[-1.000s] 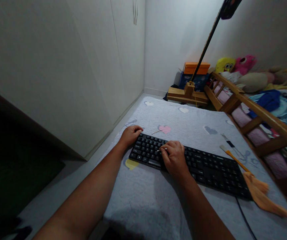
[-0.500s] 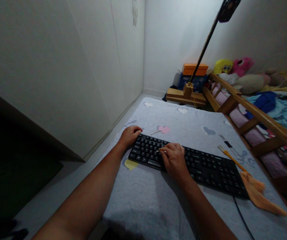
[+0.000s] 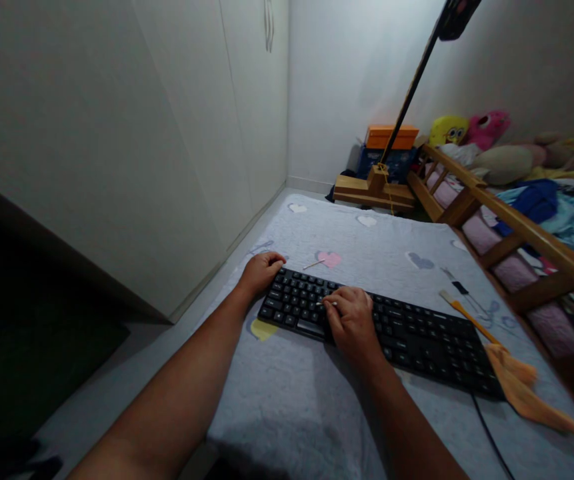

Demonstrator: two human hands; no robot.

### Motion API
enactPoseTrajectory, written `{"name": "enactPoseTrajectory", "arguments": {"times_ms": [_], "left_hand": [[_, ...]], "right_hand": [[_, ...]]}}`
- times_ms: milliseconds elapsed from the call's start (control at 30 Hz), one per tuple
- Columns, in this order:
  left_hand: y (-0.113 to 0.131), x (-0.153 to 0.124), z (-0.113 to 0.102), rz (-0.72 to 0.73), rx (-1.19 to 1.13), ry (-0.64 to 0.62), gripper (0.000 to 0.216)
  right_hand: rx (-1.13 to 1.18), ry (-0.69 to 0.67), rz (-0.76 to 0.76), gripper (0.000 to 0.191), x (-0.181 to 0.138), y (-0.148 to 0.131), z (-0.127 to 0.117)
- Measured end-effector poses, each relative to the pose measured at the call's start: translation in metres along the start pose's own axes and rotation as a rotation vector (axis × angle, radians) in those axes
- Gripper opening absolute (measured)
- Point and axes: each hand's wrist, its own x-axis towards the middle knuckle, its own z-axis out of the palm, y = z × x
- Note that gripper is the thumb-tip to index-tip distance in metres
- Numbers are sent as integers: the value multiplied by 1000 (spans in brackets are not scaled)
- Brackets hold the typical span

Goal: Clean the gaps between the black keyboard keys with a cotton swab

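A black keyboard (image 3: 417,337) lies across a grey blanket (image 3: 377,247) printed with hearts. My left hand (image 3: 261,272) grips the keyboard's far left corner, fingers curled over its edge. My right hand (image 3: 351,320) rests on the keys left of centre, pinched on a thin white swab (image 3: 325,304) whose tip points left between the keys. Another thin stick (image 3: 311,265) lies on the blanket beyond the keyboard, next to a pink heart.
A brush with an orange handle (image 3: 467,319) and an orange cloth (image 3: 524,390) lie by the keyboard's right end. A wooden bed rail (image 3: 511,227) runs along the right, with plush toys (image 3: 471,130) behind. A wooden stand with a dark pole (image 3: 377,187) is at the back. White cupboard doors (image 3: 117,147) stand on the left.
My right hand has shifted the swab slightly along the keys. My left hand stays on the keyboard's corner.
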Motion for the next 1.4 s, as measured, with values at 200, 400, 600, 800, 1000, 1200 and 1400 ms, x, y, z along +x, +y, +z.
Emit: {"name": "enactPoseTrajectory", "arguments": {"times_ms": [200, 400, 600, 800, 1000, 1200, 1400], "left_hand": [[-3, 1, 0, 15, 7, -3, 29], [-5, 2, 1, 13, 10, -3, 29], [-1, 1, 0, 14, 17, 1, 29], [0, 0, 0, 1, -2, -2, 28], [0, 0, 0, 4, -10, -2, 27], [0, 0, -1, 12, -5, -12, 27], [-1, -1, 0, 21, -13, 3, 27]], "right_hand": [[1, -15, -4, 19, 0, -1, -1], [8, -24, -24, 19, -1, -3, -3], [27, -20, -28, 19, -2, -5, -3], [12, -20, -25, 19, -2, -3, -2], [-20, -23, -5, 18, -1, 0, -1], [-22, -33, -1, 18, -2, -1, -1], [1, -52, -14, 19, -2, -4, -4]]}}
